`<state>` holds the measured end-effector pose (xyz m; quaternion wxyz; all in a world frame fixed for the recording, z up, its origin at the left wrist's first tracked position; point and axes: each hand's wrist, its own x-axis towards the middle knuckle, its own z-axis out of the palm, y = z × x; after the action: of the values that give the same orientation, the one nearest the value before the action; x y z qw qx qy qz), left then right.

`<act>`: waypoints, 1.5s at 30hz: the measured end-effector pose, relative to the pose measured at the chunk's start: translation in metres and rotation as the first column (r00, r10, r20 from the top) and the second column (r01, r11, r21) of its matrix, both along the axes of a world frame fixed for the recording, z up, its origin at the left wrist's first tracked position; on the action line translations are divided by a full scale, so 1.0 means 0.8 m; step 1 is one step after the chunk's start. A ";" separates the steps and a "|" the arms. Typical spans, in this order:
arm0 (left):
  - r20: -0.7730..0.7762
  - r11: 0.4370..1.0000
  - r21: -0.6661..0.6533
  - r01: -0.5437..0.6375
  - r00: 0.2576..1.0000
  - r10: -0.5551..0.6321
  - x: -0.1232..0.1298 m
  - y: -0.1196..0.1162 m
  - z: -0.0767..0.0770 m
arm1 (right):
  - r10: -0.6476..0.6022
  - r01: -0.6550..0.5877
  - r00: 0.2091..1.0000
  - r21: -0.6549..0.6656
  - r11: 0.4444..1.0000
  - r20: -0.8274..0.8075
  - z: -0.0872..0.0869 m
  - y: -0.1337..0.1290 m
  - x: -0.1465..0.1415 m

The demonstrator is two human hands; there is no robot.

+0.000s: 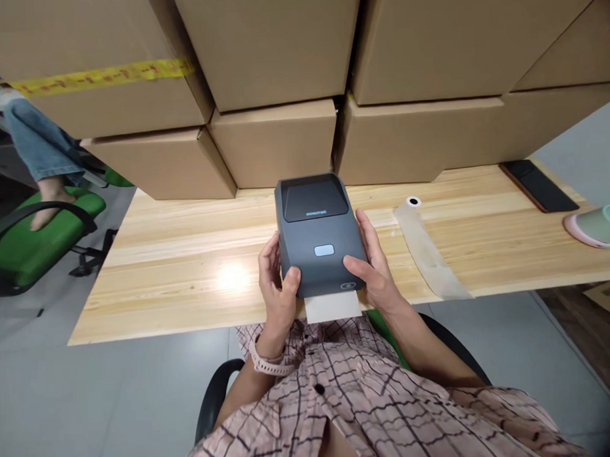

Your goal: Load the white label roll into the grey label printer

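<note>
A dark grey label printer point(321, 234) with a dark window and a light blue button sits near the table's front edge. White paper point(332, 307) sticks out of its front, over the table edge. My left hand point(278, 279) grips the printer's left side, thumb on the top near the front corner. Around its right side is my right hand point(375, 266), with the thumb on the top and the fingers along the side. To the right lies a curled translucent strip point(429, 257), with a small white roll with a black centre point(413, 201) at its far end.
Stacked cardboard boxes point(275, 143) line the back of the wooden table point(176, 259). A phone point(538, 186) and a pink and green cup point(598, 226) are at the right. Beyond the left edge, a person's bare foot point(51, 207) rests on a green chair point(50, 244).
</note>
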<state>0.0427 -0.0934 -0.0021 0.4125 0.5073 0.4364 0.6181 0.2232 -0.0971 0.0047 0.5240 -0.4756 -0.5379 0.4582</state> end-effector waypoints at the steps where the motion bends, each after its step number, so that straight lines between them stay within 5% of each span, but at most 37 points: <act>1: -0.015 1.000 0.014 -0.025 1.000 0.026 0.000 -0.003 -0.002 | -0.007 0.007 0.999 0.011 1.000 -0.042 -0.001 0.000 0.000; 6: 0.003 0.936 0.129 -0.326 0.944 0.329 -0.007 -0.053 -0.019 | 0.000 0.006 0.989 0.039 0.999 -0.148 -0.005 0.003 0.001; 9: -0.048 0.992 -0.099 -0.076 0.996 0.072 -0.009 -0.083 -0.021 | -0.020 0.028 0.989 0.050 0.998 -0.149 -0.008 0.003 0.000; 12: 0.014 0.863 -0.438 0.250 0.962 -0.271 -0.007 -0.090 -0.008 | -0.029 0.037 0.992 0.058 0.998 -0.125 -0.013 0.005 -0.001; 14: 0.071 0.796 -0.509 0.328 0.937 -0.341 -0.006 -0.085 0.002 | -0.025 0.031 0.996 0.068 0.997 -0.081 -0.015 0.006 -0.002; 18: -0.013 0.851 -0.432 0.299 0.941 -0.337 -0.006 -0.077 0.004 | -0.121 0.076 0.975 0.236 0.969 0.184 -0.004 0.002 -0.002; 22: -0.159 0.920 -0.343 0.190 0.953 -0.257 -0.014 -0.080 -0.011 | -0.387 0.001 0.724 0.560 0.829 0.571 0.024 -0.008 -0.003; 24: -0.188 0.958 -0.267 0.103 0.970 -0.156 -0.021 -0.080 -0.016 | -0.443 -0.096 0.599 0.609 0.787 0.667 0.038 -0.009 -0.002; 27: -0.186 0.988 -0.118 -0.099 0.980 0.076 -0.033 -0.076 -0.017 | -0.391 -0.222 0.528 0.567 0.793 0.754 0.055 -0.002 0.000; 30: -0.231 0.975 0.077 -0.207 0.948 0.220 -0.035 -0.065 -0.016 | -0.310 -0.306 0.547 0.530 0.791 0.778 0.059 0.008 0.004; 32: -0.290 0.982 0.140 -0.130 0.942 0.167 -0.029 -0.060 -0.016 | -0.287 -0.295 0.587 0.530 0.795 0.757 0.049 0.009 0.007; 36: -0.272 0.999 -0.014 0.046 0.961 -0.048 -0.011 -0.059 -0.023 | -0.268 -0.120 0.765 0.538 0.834 0.586 0.000 -0.012 0.013; 40: -0.221 0.996 -0.057 0.062 0.973 -0.073 -0.007 -0.060 -0.032 | -0.212 0.039 0.903 0.421 0.906 0.373 -0.044 -0.036 0.011; 45: -0.293 0.999 0.038 -0.007 0.956 0.017 -0.012 -0.055 -0.028 | -0.115 0.033 0.958 0.295 0.955 0.264 -0.033 -0.045 0.008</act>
<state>0.0334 -0.1374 -0.0249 0.3300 0.5983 0.4844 0.5463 0.2300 -0.1327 -0.0217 0.5236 -0.4741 -0.6485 0.2838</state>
